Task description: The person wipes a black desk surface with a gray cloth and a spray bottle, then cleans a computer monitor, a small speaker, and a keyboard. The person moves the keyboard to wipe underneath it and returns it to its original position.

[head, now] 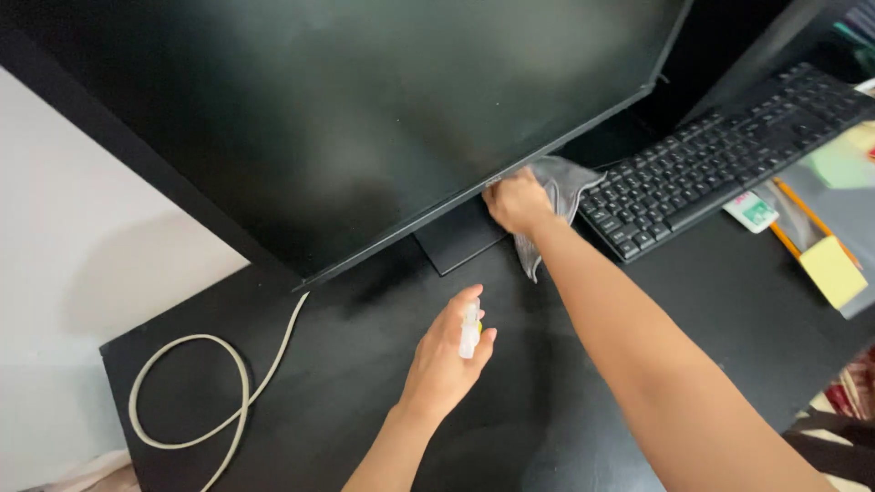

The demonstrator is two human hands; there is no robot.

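At monitor (346, 118) edge: grey cloth (558, 196) under right hand (516, 200).

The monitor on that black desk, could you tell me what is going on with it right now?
A person's right hand presses a grey cloth against the lower edge of the dark monitor. The left hand holds a small white spray bottle above the black desk. A black keyboard lies to the right, with yellow sticky notes beyond it, and a pale cable loops at the left.

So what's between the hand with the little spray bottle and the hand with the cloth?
Only bare black desk lies between the left hand holding the spray bottle and the right hand on the grey cloth, in the head view.
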